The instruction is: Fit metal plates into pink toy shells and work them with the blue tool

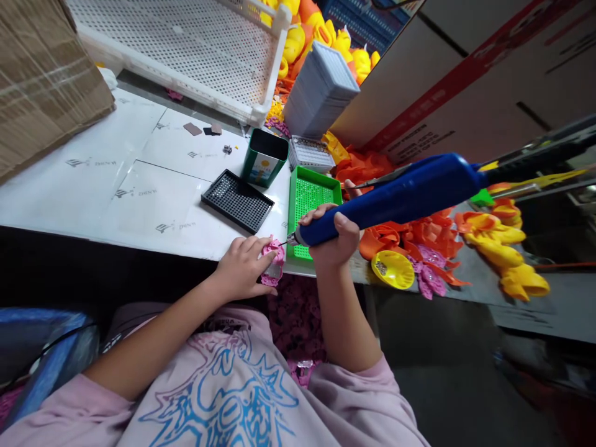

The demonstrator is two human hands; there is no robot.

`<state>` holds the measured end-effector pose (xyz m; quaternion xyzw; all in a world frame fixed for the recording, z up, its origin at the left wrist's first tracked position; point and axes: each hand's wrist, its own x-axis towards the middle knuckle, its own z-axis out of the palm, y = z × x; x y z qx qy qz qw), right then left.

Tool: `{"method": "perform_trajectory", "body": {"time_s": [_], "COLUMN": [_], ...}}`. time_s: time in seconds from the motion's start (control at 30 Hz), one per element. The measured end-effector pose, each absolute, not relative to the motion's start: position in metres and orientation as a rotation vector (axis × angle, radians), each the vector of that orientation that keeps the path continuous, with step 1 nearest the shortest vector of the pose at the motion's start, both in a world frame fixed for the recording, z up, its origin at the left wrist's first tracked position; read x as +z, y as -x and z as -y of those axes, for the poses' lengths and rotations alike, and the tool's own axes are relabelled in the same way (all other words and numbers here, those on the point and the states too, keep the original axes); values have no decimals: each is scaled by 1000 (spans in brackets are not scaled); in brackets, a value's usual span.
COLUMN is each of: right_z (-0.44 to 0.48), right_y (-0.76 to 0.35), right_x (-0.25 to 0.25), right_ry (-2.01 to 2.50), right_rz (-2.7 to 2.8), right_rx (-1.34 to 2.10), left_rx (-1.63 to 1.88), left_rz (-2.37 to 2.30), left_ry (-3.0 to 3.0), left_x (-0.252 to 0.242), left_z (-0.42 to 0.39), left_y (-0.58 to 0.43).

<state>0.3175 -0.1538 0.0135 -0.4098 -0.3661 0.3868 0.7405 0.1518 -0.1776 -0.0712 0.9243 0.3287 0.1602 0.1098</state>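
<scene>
My left hand (242, 268) grips a small pink plastic part (274, 264) at the table's front edge, fingers on its far side and thumb on the near side. Wrapped in my right hand (338, 239) is a blue electric screwdriver (395, 194), tilted with its back end up to the right. Its thin bit meets the upper end of the pink part; whether a screw sits under the tip is too small to tell. Just beyond my hands are a green perforated tray (310, 186) and a black perforated tray (237, 202).
A dark green tin (264, 158) stands behind the black tray. A stack of grey-white trays (321, 90) rises behind. Right lie a yellow bowl (393, 270) with small metal pieces and orange parts (433, 239). A white crate (181, 56) and cardboard box (46, 87) stand left.
</scene>
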Motion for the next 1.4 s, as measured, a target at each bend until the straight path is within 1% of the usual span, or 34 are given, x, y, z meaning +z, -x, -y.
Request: {"method": "perform_trajectory", "body": {"time_s": [0.47, 0.83, 1.17, 1.27, 1.4], "right_z": [147, 148, 145, 153, 167], "right_y": [-316, -309, -309, -321, -367], "right_x": [-3, -4, -7, 14, 53], "right_ry": [929, 970, 987, 982, 1019], "right_rz": [778, 919, 949, 898, 794], "right_rx": [860, 824, 902, 811, 395], "left_rx": [459, 480, 521, 549, 673], "left_rz": [-960, -981, -1029, -1002, -889], "left_ry": [-2745, -2694, -2632, -2659, -2677], "left_x": [-73, -72, -75, -77, -79], "left_z": [178, 179, 177, 177, 176], "left_y": [-152, -155, -158, -155, -146]}}
